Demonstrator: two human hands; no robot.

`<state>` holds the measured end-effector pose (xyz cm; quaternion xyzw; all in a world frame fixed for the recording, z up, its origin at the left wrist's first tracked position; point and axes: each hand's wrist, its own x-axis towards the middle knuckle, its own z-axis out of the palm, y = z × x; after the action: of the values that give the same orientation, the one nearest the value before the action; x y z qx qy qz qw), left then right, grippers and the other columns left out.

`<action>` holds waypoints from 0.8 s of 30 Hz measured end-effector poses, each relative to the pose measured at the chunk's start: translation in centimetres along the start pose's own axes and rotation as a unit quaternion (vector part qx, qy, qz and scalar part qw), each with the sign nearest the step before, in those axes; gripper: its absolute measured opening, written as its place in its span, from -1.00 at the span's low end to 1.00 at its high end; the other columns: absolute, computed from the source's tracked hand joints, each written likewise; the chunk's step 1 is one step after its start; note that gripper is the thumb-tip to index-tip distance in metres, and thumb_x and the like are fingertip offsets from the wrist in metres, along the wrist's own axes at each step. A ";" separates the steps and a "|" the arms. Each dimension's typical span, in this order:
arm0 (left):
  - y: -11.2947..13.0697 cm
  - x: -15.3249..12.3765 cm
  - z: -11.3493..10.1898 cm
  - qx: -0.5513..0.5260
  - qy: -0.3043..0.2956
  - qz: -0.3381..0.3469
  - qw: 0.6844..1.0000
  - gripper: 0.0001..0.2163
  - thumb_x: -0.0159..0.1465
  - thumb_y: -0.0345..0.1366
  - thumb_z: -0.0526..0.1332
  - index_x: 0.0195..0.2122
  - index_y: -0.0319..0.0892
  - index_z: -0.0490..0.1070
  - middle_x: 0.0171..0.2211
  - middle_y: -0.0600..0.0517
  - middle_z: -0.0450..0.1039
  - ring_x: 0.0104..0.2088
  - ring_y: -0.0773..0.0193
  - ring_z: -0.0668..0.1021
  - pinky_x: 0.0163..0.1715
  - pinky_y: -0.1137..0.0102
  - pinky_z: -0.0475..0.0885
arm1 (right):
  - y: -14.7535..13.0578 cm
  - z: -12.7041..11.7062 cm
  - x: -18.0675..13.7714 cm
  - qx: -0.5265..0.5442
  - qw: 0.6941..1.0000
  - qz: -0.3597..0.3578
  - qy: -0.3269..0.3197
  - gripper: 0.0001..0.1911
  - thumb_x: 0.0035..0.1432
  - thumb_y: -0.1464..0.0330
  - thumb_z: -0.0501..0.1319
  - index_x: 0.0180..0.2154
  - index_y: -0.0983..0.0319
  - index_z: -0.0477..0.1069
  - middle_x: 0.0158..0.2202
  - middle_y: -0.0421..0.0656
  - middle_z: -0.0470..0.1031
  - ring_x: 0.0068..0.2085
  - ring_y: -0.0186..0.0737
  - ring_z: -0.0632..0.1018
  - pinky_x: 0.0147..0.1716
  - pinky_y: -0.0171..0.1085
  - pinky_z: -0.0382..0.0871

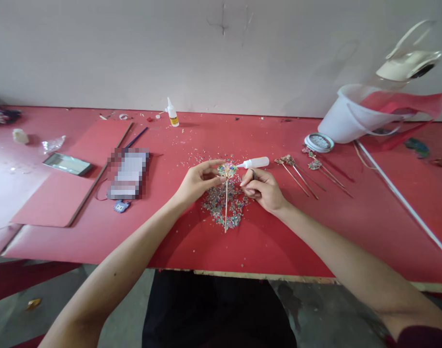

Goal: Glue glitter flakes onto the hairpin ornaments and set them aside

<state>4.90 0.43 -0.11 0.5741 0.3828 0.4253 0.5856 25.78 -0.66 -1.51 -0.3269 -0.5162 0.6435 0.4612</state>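
The left hand [202, 180] has its thumb and fingers clamped on the ornamented head of a hairpin [226, 195], above the middle part of the red surface [278, 246]. The right hand [261, 187] is just beside it, fingers curled in; I cannot tell whether something small is between the tips.

In my judgement, the main danger is that the head turns or slips, because only a small part of it is gripped, and its colourful pieces may be pushed out of place by a fingertip. The white bottle [257, 162] lies just behind the right hand, with its nozzle toward the head; if the knuckles knock it, it could roll or leak. A careless sleeve or wrist could also scatter the loose coloured bits [215, 203] under the hairpin.

The long axis of the hairpin runs almost straight between the far edge and the near edge of the surface. The head is toward the far edge, and the thin stem points to the near edge. Whether the stem's tip touches the surface, I cannot say.
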 end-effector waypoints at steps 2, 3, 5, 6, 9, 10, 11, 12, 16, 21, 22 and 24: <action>0.0 0.0 0.0 0.001 0.000 -0.001 1.000 -0.57 0.14 -0.32 0.36 0.05 -0.20 0.40 -0.42 0.10 0.44 -0.40 0.41 0.52 -0.30 0.47 0.48 | 0.1 -0.2 0.0 0.005 1.000 -0.013 -0.005 -0.87 -0.01 0.49 0.15 -0.52 0.21 0.43 -0.70 -0.33 0.14 -0.67 -0.49 0.08 -0.67 -0.34 -0.18; 0.0 0.0 0.0 0.001 -0.001 0.000 1.000 -0.57 0.14 -0.32 0.36 0.05 -0.20 0.40 -0.42 0.10 0.44 -0.40 0.42 0.52 -0.30 0.48 0.48 | 0.2 -0.2 0.0 0.006 1.000 -0.016 -0.006 -0.84 0.00 0.49 0.13 -0.54 0.21 0.43 -0.70 -0.32 0.15 -0.67 -0.49 0.09 -0.67 -0.34 -0.19; -0.1 0.0 0.0 0.000 -0.003 0.001 1.000 -0.57 0.14 -0.32 0.36 0.06 -0.20 0.40 -0.42 0.10 0.43 -0.41 0.43 0.52 -0.31 0.48 0.47 | 0.2 -0.4 0.1 0.010 1.000 -0.014 -0.007 -0.80 0.02 0.47 0.10 -0.55 0.22 0.45 -0.70 -0.30 0.16 -0.67 -0.48 0.11 -0.68 -0.33 -0.20; -0.1 0.0 0.0 -0.001 -0.004 0.002 1.000 -0.56 0.14 -0.32 0.36 0.06 -0.20 0.40 -0.42 0.10 0.43 -0.41 0.43 0.52 -0.31 0.49 0.47 | 0.2 -0.4 0.2 0.013 1.000 -0.008 -0.011 -0.79 0.05 0.45 0.10 -0.53 0.22 0.47 -0.70 -0.29 0.16 -0.66 -0.47 0.11 -0.68 -0.33 -0.20; -0.1 0.0 -0.1 0.002 -0.004 0.005 1.000 -0.55 0.14 -0.31 0.37 0.07 -0.20 0.39 -0.41 0.09 0.45 -0.40 0.42 0.52 -0.31 0.48 0.47 | 0.1 -0.4 0.3 0.022 0.999 0.023 -0.029 -0.81 0.11 0.41 0.12 -0.39 0.22 0.52 -0.68 -0.30 0.14 -0.66 -0.47 0.09 -0.69 -0.33 -0.21; -0.1 0.0 -0.1 0.005 -0.002 0.005 1.000 -0.55 0.13 -0.31 0.37 0.07 -0.21 0.40 -0.40 0.08 0.45 -0.40 0.41 0.52 -0.31 0.47 0.47 | 0.1 -0.4 0.4 0.024 0.999 0.031 -0.034 -0.82 0.13 0.39 0.13 -0.35 0.22 0.52 -0.67 -0.31 0.13 -0.66 -0.48 0.08 -0.69 -0.33 -0.21; -0.1 0.0 -0.1 0.007 0.000 0.004 1.000 -0.55 0.13 -0.32 0.37 0.06 -0.21 0.40 -0.40 0.07 0.46 -0.39 0.40 0.52 -0.30 0.46 0.48 | 0.0 -0.4 0.4 0.026 0.998 0.036 -0.037 -0.83 0.14 0.38 0.15 -0.32 0.22 0.52 -0.66 -0.32 0.11 -0.66 -0.48 0.07 -0.69 -0.33 -0.22; -0.1 0.1 -0.1 0.007 0.002 0.003 1.000 -0.55 0.13 -0.32 0.37 0.06 -0.21 0.40 -0.40 0.07 0.46 -0.38 0.39 0.52 -0.29 0.45 0.49 | 0.0 -0.3 0.4 0.027 0.998 0.036 -0.037 -0.85 0.14 0.38 0.16 -0.30 0.21 0.52 -0.66 -0.33 0.10 -0.65 -0.48 0.07 -0.68 -0.34 -0.22; -0.1 0.1 -0.1 -0.001 -0.002 0.004 1.000 -0.55 0.13 -0.33 0.37 0.07 -0.21 0.39 -0.41 0.08 0.45 -0.39 0.39 0.53 -0.29 0.44 0.49 | -0.2 -0.1 0.3 0.033 0.999 0.017 -0.035 -0.91 0.12 0.41 0.18 -0.36 0.19 0.46 -0.63 -0.34 0.12 -0.65 -0.50 0.05 -0.67 -0.35 -0.21; -0.2 0.1 -0.2 0.006 -0.003 0.011 1.000 -0.56 0.15 -0.32 0.36 0.07 -0.19 0.40 -0.41 0.09 0.44 -0.41 0.41 0.53 -0.32 0.48 0.47 | 0.2 -0.4 0.0 0.017 0.999 -0.017 -0.040 -0.82 0.02 0.50 0.10 -0.58 0.22 0.32 -0.63 -0.31 0.15 -0.65 -0.50 0.07 -0.66 -0.32 -0.20; -0.2 0.1 -0.1 0.009 -0.005 0.014 1.000 -0.56 0.15 -0.32 0.36 0.07 -0.19 0.39 -0.41 0.09 0.44 -0.41 0.41 0.53 -0.31 0.48 0.47 | 0.2 -0.4 0.0 0.006 0.999 -0.022 -0.039 -0.81 0.04 0.48 0.10 -0.58 0.23 0.33 -0.64 -0.30 0.16 -0.65 -0.49 0.07 -0.66 -0.32 -0.19; -0.2 0.0 -0.1 0.013 -0.008 0.020 1.000 -0.55 0.16 -0.31 0.35 0.08 -0.19 0.38 -0.41 0.09 0.43 -0.40 0.41 0.52 -0.30 0.46 0.48 | 0.3 -0.4 -0.1 -0.016 0.999 -0.025 -0.029 -0.82 0.11 0.43 0.11 -0.51 0.22 0.40 -0.64 -0.31 0.15 -0.64 -0.48 0.07 -0.65 -0.31 -0.18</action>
<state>4.80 0.49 -0.36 0.5923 0.3719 0.4273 0.5729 26.06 -0.60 -1.86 -0.3024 -0.5476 0.6328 0.4563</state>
